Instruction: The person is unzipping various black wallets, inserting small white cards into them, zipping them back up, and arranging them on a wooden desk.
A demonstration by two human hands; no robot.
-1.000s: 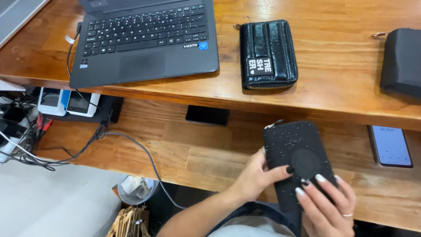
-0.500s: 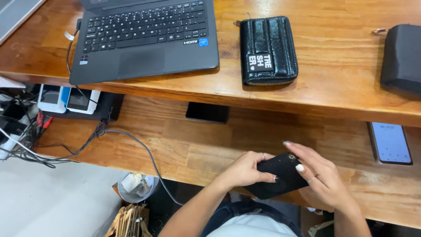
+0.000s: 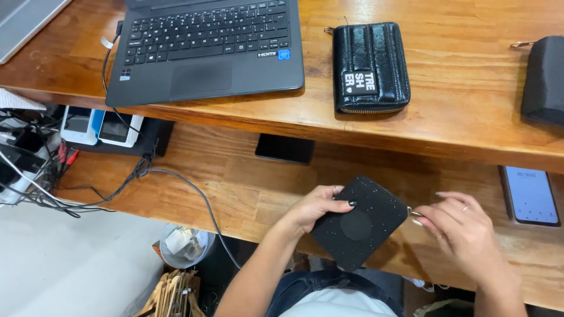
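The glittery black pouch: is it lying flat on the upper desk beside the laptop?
No. The pouch is held up over the lower shelf by the left hand, the right hand at its zipper.

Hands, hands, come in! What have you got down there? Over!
Left hand grips black speckled pouch by its edge. Right hand pinches its zipper pull. Phone lies just right; nothing between.

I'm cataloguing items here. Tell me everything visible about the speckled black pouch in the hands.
The pouch is flat, roughly square with rounded corners, black with fine pale specks and a faint round patch at its centre. It is held tilted above the lower wooden shelf. The left hand grips its left edge; the right hand pinches a small metal pull at its right corner.
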